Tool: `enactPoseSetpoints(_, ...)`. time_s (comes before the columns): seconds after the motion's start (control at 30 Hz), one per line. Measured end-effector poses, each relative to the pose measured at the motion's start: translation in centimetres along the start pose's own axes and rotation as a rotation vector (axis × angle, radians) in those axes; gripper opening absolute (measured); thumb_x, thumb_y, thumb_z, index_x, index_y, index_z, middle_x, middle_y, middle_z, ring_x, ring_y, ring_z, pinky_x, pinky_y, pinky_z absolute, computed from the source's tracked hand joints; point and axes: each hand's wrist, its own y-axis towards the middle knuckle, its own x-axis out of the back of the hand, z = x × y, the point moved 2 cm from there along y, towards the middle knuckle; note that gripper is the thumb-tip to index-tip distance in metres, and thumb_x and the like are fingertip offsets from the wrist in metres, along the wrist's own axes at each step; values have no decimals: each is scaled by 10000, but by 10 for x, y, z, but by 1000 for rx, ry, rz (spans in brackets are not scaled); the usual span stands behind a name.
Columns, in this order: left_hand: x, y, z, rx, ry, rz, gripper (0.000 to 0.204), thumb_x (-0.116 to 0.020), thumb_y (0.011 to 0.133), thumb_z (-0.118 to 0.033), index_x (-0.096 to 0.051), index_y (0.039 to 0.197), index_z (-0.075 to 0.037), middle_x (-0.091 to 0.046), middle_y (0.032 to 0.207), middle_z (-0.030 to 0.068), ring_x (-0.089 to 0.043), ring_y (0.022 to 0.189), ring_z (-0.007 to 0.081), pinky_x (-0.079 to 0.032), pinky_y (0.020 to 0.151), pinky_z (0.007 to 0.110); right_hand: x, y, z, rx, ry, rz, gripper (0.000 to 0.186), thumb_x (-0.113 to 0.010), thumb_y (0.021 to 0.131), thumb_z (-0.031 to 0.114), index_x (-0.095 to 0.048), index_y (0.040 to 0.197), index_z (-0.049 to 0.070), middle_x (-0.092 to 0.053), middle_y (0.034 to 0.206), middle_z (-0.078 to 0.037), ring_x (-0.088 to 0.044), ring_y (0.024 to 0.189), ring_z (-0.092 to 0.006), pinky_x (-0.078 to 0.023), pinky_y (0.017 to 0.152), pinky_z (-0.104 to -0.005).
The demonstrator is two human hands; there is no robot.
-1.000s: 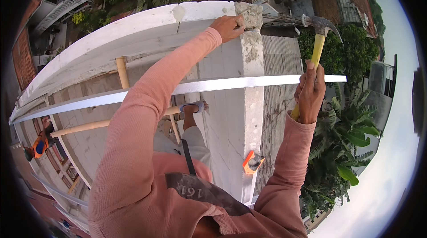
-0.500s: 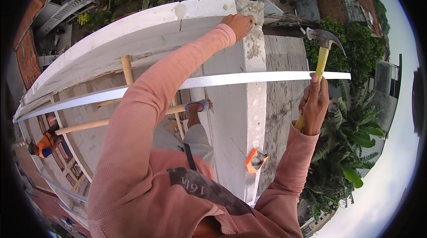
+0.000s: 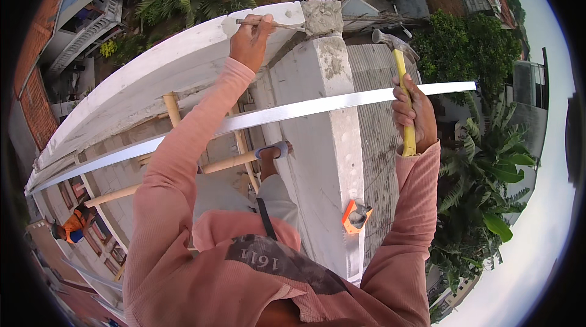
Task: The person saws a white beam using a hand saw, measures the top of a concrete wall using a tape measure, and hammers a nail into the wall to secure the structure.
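Observation:
My left hand (image 3: 249,46), above the white block wall (image 3: 189,35), is closed on a thin metal chisel (image 3: 284,25). The chisel lies nearly level, its right end at the edge of a rough grey mortar patch (image 3: 323,18) at the wall corner. Off to the right, my right hand (image 3: 420,110) grips the yellow handle of a claw hammer (image 3: 400,64), head up and apart from the chisel. A long shiny metal bar (image 3: 305,107) crosses the walls below both hands and passes behind the hammer hand.
An orange-handled handsaw (image 3: 355,217) rests on the right wall top (image 3: 343,144). My foot stands on a bamboo pole (image 3: 229,162). Corrugated roofing (image 3: 381,186) and trees (image 3: 470,52) lie beyond the wall. A person in orange (image 3: 74,226) is lower at the left.
My left hand has moved left from the mortar corner, and the chisel now shows in it. The hammer in my right hand has shifted left toward the corner.

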Motion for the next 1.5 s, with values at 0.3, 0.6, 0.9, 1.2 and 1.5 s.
enactPoseSetpoints(0.3, 37, -12, -3, 250, 136, 105, 535, -393, 1031, -515, -582, 960, -19, -603, 696, 75, -622, 688, 186, -500, 706, 340, -17, 126, -48, -223, 205, -74, 210, -462, 1042, 193, -445, 1071, -14, -410, 669, 34, -375, 428, -22, -359, 357, -176)
enactPoseSetpoints(0.6, 6, -16, -4, 251, 379, 293, 574, -467, 966, -579, -648, 1010, -36, -635, 736, 95, -591, 654, 182, -474, 669, 332, -26, 123, -57, -184, 123, -110, 259, -479, 1017, 194, -496, 1123, -42, -409, 678, 30, -361, 443, -39, -343, 370, -205)
enactPoseSetpoints(0.9, -29, -85, -63, 841, -612, -19, 818, -668, 806, -670, -495, 1321, -58, -558, 936, 54, -491, 586, 125, -434, 554, 252, -123, 1, -108, 331, -1109, 285, 325, -459, 1036, 314, -508, 1080, -4, -495, 648, -60, -505, 455, -173, -438, 459, -313)
enactPoseSetpoints(1.2, 99, -15, -69, 482, -197, 296, 197, -617, 883, -223, -619, 987, -56, -539, 654, 29, -540, 587, 146, -419, 527, 280, -126, 85, -29, 626, -1239, 60, 340, -624, 939, 322, -687, 891, -9, -659, 701, -178, -636, 672, -307, -481, 663, -384)
enactPoseSetpoints(1.5, 174, 45, 22, 149, 1258, 7, 328, -566, 958, -288, -499, 1231, -119, -669, 1081, 167, -644, 1031, 411, -479, 895, 549, -38, 271, -66, 120, -1629, -579, 617, -720, 761, 488, -631, 1263, 141, -492, 1428, -156, -492, 1304, -352, -461, 1037, -442)
